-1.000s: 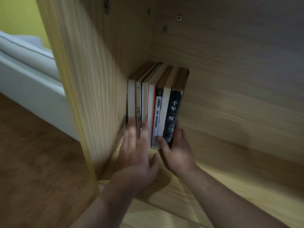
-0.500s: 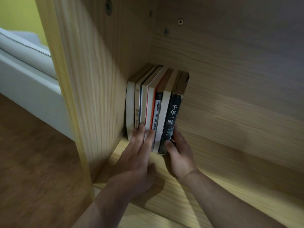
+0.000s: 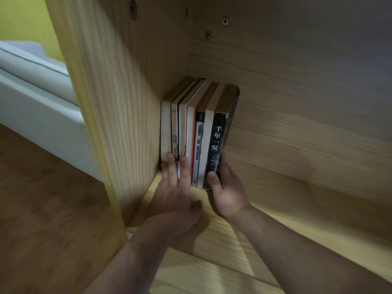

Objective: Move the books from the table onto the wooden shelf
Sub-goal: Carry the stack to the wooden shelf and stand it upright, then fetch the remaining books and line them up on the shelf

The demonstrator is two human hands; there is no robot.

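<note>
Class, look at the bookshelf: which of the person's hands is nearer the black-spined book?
Right. The right hand grips the black-spined book at its lower end; the left hand presses the pale spines at the row's other end.

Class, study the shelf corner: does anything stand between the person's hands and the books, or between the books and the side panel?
Nothing visible does. The left hand presses straight fingers on the pale spines; the right hand grips the black book. The row stands against the side panel.
</note>
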